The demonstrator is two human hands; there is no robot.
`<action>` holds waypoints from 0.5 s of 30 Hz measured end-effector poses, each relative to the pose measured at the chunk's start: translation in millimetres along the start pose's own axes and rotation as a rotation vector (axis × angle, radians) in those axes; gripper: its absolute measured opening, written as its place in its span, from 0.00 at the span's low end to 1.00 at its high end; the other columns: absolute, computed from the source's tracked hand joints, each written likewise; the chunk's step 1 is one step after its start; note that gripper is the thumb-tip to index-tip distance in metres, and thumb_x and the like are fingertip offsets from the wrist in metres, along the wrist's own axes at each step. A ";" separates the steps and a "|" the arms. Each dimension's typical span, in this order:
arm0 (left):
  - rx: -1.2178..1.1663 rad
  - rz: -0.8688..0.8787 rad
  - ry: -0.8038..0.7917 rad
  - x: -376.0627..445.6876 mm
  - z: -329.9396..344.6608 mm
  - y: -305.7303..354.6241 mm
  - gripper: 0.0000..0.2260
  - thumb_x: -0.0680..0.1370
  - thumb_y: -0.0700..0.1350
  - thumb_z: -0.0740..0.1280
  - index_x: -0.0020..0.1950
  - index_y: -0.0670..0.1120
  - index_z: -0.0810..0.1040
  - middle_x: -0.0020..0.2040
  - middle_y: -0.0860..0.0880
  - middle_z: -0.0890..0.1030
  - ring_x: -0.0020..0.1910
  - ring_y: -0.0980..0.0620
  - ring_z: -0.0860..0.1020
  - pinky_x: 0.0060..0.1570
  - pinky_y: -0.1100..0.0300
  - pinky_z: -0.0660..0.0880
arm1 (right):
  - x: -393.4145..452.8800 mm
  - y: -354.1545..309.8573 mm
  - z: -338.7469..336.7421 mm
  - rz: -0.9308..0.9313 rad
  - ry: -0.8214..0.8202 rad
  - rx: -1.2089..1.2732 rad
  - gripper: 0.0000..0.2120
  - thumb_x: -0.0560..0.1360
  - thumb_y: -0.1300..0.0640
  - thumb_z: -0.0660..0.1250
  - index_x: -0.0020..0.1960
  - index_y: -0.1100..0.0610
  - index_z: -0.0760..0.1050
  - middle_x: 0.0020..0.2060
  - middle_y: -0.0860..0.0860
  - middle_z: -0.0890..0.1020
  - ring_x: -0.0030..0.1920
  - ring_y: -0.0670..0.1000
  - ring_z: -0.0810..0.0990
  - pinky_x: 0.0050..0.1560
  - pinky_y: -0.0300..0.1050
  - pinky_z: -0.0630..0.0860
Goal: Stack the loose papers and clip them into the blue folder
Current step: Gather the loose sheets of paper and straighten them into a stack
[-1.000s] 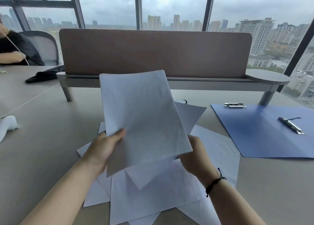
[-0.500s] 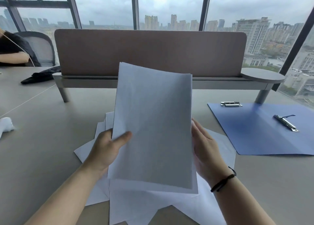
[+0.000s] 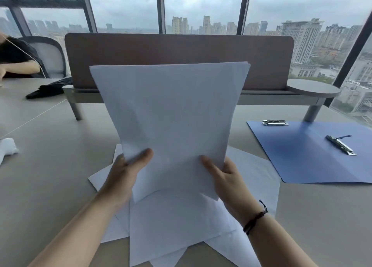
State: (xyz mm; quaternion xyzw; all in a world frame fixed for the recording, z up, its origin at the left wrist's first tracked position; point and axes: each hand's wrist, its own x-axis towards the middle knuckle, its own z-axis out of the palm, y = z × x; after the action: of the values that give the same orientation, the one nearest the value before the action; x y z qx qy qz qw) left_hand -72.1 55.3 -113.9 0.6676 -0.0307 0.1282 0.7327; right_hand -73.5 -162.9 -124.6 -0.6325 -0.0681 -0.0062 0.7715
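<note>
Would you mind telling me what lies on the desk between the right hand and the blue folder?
In the head view, only a loose white sheet and then bare desk lie between the right hand and the blue folder.

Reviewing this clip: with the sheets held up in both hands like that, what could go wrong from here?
1. The held stack is pinched only near its bottom corners by the left hand and right hand; its top edges look fanned, so sheets may slip or misalign.
2. Loose sheets lie scattered on the table and could be left out.
3. The blue folder lies well to the right; carrying the stack over may disturb it.
</note>
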 end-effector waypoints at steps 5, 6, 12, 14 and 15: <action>0.099 -0.095 0.159 15.2 -7.7 -16.6 0.06 0.79 0.49 0.69 0.46 0.53 0.85 0.44 0.58 0.86 0.46 0.53 0.83 0.52 0.57 0.76 | 6.6 -5.5 -6.2 0.094 0.183 -0.128 0.14 0.82 0.43 0.61 0.56 0.50 0.80 0.52 0.47 0.86 0.55 0.49 0.83 0.56 0.50 0.80; 0.069 -0.129 0.199 19.1 -11.7 -19.5 0.05 0.80 0.48 0.69 0.48 0.52 0.85 0.46 0.58 0.87 0.50 0.53 0.83 0.55 0.54 0.77 | 8.2 -8.5 -10.1 0.134 0.249 -0.125 0.14 0.81 0.42 0.61 0.56 0.49 0.79 0.53 0.46 0.84 0.57 0.49 0.81 0.59 0.53 0.78; -0.345 -0.434 0.132 25.2 -22.0 -25.1 0.07 0.81 0.43 0.66 0.56 0.44 0.81 0.39 0.46 0.87 0.34 0.49 0.86 0.31 0.56 0.82 | 11.7 -15.8 -22.2 0.390 0.311 0.063 0.08 0.78 0.51 0.70 0.55 0.54 0.77 0.56 0.54 0.78 0.57 0.59 0.79 0.57 0.59 0.80; -0.400 -0.442 0.125 25.8 -20.9 -25.7 0.05 0.82 0.41 0.63 0.52 0.45 0.78 0.31 0.49 0.85 0.24 0.53 0.82 0.22 0.63 0.75 | 11.4 -12.8 -19.0 0.433 0.291 0.103 0.09 0.77 0.55 0.71 0.54 0.59 0.78 0.52 0.57 0.80 0.47 0.58 0.82 0.48 0.54 0.79; -0.409 -0.439 0.128 25.7 -19.2 -25.0 0.05 0.82 0.41 0.62 0.51 0.46 0.78 0.30 0.49 0.84 0.23 0.54 0.81 0.21 0.65 0.74 | 10.7 -10.9 -17.6 0.442 0.271 0.105 0.12 0.77 0.58 0.72 0.57 0.62 0.77 0.49 0.58 0.81 0.42 0.57 0.82 0.43 0.50 0.79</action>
State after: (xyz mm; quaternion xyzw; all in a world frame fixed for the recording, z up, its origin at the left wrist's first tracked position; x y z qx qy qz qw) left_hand -44.0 76.2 -134.7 0.4875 0.1355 -0.0003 0.8626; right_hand -62.2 -181.5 -116.1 -0.5844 0.1752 0.0812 0.7882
